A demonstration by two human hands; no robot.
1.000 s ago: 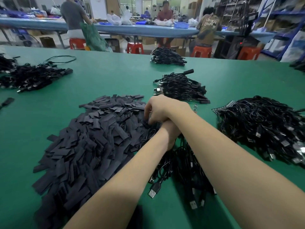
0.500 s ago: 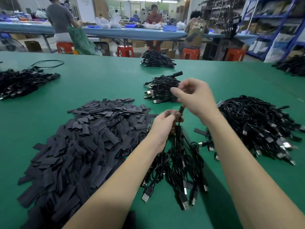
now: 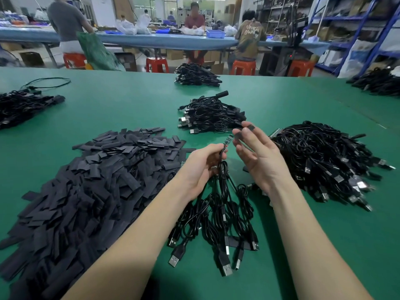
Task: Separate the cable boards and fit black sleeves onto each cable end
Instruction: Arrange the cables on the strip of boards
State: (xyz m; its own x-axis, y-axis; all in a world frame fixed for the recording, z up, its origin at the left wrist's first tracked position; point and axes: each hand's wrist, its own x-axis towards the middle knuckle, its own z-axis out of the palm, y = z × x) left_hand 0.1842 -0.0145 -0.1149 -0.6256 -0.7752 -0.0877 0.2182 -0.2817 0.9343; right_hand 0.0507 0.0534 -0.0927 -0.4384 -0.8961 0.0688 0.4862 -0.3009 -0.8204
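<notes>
My left hand [image 3: 201,167] grips a bundle of black USB cables [image 3: 223,215] that hangs down onto the green table [image 3: 121,105]. One cable end with a small circuit board [image 3: 227,141] sticks up from that fist. My right hand [image 3: 257,156] is just right of the board and pinches a flat black sleeve [image 3: 243,133] between thumb and fingertips. The sleeve is close to the board tip but apart from it. A large heap of loose black sleeves [image 3: 91,187] lies to the left.
A pile of cables [image 3: 211,115] lies behind my hands, and a bigger cable pile [image 3: 329,163] lies to the right. More cable heaps sit at the far left [image 3: 21,107], far middle [image 3: 195,77] and far right [image 3: 376,83]. People work at a blue table [image 3: 151,41] beyond.
My hands uncrossed and lifted off the sleeve heap. The right hand now holds a sleeve beside the board end that the left hand holds up.
</notes>
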